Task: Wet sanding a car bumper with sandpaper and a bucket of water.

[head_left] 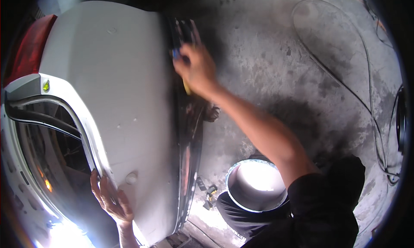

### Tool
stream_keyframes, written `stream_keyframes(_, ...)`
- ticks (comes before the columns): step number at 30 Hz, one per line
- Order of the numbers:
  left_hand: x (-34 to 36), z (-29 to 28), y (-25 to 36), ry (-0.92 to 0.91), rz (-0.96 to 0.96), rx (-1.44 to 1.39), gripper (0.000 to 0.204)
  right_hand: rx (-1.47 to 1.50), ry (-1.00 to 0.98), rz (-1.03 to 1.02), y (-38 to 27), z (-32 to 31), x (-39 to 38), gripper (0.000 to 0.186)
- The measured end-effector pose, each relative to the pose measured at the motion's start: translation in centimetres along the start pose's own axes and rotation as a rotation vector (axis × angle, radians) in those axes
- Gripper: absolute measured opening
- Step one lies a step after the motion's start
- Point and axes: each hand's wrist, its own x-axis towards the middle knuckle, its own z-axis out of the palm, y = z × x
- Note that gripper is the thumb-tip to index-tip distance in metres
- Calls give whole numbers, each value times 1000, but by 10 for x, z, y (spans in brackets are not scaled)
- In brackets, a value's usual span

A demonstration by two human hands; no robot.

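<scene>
A pale grey car body panel (125, 75) fills the left half of the head view, with a dark strip (185, 162) along its right edge. My right hand (198, 69) reaches to the upper part of that strip, closed on a small tool with a blue end (175, 54) and a yellow end (186, 86). Motion blur and my fingers hide the tool's exact kind. My left hand (110, 198) lies on the white window frame (92, 131), fingers stretched over its edge and thumb apart on the panel side, holding nothing.
A red tail light (32, 49) sits at the far left, above the window opening. Beside my leg stands a round tub (233, 187) with a bright interior. Small yellow-and-black items (210, 196) lie on the floor. A black cable (332, 75) loops across the concrete at right.
</scene>
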Motion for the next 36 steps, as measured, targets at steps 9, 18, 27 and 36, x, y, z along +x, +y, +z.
stream_keyframes(9,-5,-5,-8,-19,-8,42,56,79,46,-86,1,11,-85,32)
stream_keyframes(18,-4,-8,-1,-32,-37,55,55,83,135,11,-7,17,-117,37)
stream_keyframes(27,-8,-1,-9,-16,-36,76,55,93,77,129,-5,15,-126,39)
stream_keyframes(36,-6,-1,-4,-3,-54,79,58,126,113,214,-2,11,-116,42)
